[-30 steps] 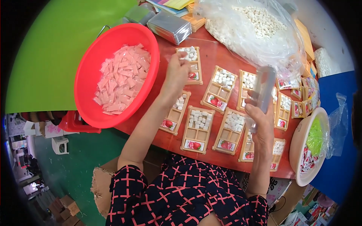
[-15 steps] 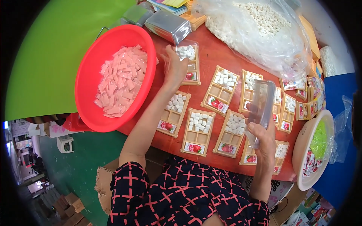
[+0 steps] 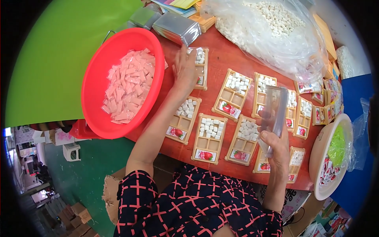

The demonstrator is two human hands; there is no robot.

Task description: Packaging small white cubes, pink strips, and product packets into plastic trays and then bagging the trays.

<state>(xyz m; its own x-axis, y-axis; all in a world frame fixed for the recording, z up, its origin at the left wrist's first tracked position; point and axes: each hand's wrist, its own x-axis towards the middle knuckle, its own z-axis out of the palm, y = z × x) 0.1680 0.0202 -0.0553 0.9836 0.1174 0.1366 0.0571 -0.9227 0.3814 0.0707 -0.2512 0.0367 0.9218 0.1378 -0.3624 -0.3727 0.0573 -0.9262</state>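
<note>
My left hand point(image 3: 185, 69) rests at the left side of the far-left biscuit-coloured tray point(image 3: 202, 75), its fingers stretched apart over the edge. White cubes and a strawberry-printed packet lie in that tray, and a clear cover seems to lie over it; the hand hides part of both. Upright in my right hand point(image 3: 277, 144) is a stack of clear plastic lids point(image 3: 274, 114), fingers wrapped round it. Several similar trays stand below and between the hands, among them one tray point(image 3: 209, 143) with white cubes, bare compartments and a strawberry packet.
A red basin point(image 3: 89, 79) of pink wrapped strips stands at left. Clear plastic boxes point(image 3: 175, 27) sit at the back, beside a large clear bag point(image 3: 272, 39) of white cubes. At right are filled trays point(image 3: 331, 96) and a cream basin point(image 3: 316, 185) with green and printed packets.
My left hand has shifted slightly, now covering more of the far-left tray's left side. The right hand still holds the lids in place. The whole view has moved a little.
</note>
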